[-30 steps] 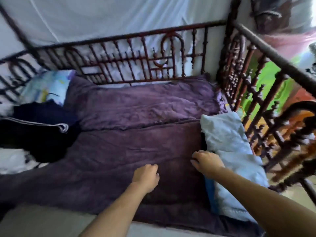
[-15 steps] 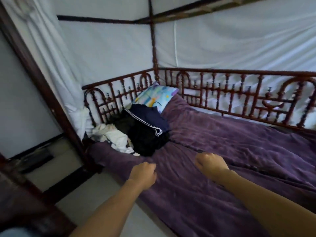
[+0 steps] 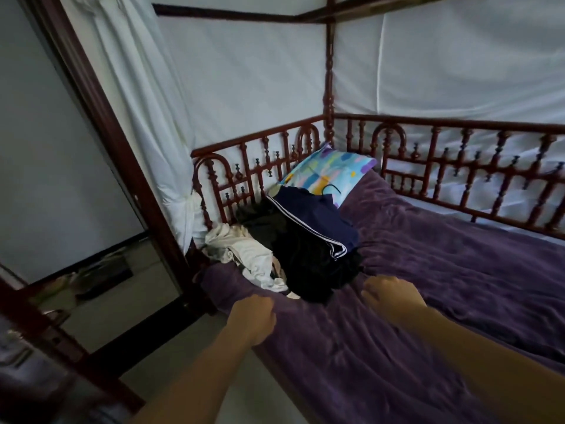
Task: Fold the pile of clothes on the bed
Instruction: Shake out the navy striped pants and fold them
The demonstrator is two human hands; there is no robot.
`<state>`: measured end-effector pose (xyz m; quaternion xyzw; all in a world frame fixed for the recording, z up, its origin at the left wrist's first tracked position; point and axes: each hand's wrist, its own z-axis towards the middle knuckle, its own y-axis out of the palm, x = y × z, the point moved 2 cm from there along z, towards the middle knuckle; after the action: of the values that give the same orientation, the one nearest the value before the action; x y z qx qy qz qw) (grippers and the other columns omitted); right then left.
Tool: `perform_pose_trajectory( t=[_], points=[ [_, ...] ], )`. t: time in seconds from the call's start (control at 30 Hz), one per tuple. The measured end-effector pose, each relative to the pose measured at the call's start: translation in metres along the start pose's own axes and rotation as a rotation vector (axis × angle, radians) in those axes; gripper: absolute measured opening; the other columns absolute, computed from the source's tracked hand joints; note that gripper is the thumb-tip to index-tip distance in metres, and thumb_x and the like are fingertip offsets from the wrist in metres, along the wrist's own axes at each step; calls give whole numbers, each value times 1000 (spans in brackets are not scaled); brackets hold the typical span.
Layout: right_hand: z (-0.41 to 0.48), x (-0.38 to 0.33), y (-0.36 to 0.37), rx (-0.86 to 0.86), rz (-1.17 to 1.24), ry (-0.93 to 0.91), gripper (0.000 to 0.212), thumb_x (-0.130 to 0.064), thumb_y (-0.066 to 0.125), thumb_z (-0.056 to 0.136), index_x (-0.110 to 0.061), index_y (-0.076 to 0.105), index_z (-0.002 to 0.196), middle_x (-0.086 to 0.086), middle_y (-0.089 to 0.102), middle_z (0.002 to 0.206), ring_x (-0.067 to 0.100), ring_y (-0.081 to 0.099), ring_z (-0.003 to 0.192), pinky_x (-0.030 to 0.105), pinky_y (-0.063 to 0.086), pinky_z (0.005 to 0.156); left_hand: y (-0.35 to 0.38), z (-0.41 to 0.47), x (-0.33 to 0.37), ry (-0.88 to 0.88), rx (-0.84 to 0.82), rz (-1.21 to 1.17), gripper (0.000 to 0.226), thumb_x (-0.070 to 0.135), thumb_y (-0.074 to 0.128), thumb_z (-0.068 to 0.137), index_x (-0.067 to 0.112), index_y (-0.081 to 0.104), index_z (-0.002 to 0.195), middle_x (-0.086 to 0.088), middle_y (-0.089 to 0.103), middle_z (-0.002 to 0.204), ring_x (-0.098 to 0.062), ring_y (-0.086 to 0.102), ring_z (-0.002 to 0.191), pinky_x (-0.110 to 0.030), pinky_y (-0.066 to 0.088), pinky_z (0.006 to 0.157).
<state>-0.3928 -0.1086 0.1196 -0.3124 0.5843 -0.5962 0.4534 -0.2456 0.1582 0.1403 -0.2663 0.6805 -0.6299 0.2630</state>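
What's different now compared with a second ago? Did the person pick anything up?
The view swung from the bed's right end to its left. The right hand left the light blue folded cloth, now out of view; it and the left hand moved toward the pile of clothes. Nothing was picked up. Both hands stay curled and empty; pile and patterned pillow lie unchanged.

We see a purple plush blanket (image 3: 443,270) spread wide and wrinkled along its near edge. At its far left corner, a pillow (image 3: 331,166) in a blue, yellow and lilac print leans against a carved red-brown railing (image 3: 458,154) that runs along two sides. A turned corner post (image 3: 329,71) rises where the rails meet, with white netting (image 3: 250,87) stretched behind it. A gathered white curtain (image 3: 149,123) hangs beside a dark wooden post (image 3: 101,117). Left of that we find pale floor (image 3: 128,304) and a grey wall (image 3: 46,148).
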Motion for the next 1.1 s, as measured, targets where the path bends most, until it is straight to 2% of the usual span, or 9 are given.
perform_pose_trajectory(
  t=[0.2,0.4,0.57,0.7,0.87,0.97,1.1],
  points=[
    [96,21,53,-60,41,73,27,-48,44,93,-27,57,105,-2,62,111,25,62,100,33,42,72,16,103,-30,18,-81,4,32,37,40,94,20,57,115,-4,62,119,-26,58,108,-34,43,86],
    [176,37,89,-172,61,146,28,-45,44,92,-26,58,108,-1,63,113,25,62,102,33,38,70,22,204,-56,47,-110,-37,25,34,43,93,20,57,107,-5,63,111,-26,60,103,-36,45,82],
    [225,46,115,-225,62,221,30,-45,45,93,-28,57,115,-2,62,118,24,61,107,32,43,78,59,277,-70,107,-177,-50,31,35,43,94,19,57,116,-3,62,116,-22,58,109,-33,44,86],
    [255,51,140,-244,76,330,35,-47,43,89,-33,58,118,-4,62,118,24,62,107,33,46,77,92,354,-73,231,-240,-104,23,31,44,92,18,60,102,-5,66,99,-24,63,92,-31,40,71],
    [297,57,183,-289,89,539,32,-47,45,89,-27,60,108,1,64,121,28,62,108,35,48,80,133,462,-68,423,-334,-118,22,32,46,93,15,60,98,-6,64,95,-26,63,88,-34,46,72],
    [326,58,202,-326,71,618,30,-44,47,90,-25,60,109,5,67,117,30,62,105,36,49,79,143,518,-60,521,-290,-88,20,30,47,92,14,58,96,-10,64,100,-32,63,92,-36,45,73],
    [349,51,244,-332,173,731,30,-41,51,90,-27,60,114,3,65,119,29,60,109,36,47,83,179,585,-36,645,-231,-20,29,31,54,90,14,56,114,-10,55,116,-32,53,109,-41,44,87]
  ],
)
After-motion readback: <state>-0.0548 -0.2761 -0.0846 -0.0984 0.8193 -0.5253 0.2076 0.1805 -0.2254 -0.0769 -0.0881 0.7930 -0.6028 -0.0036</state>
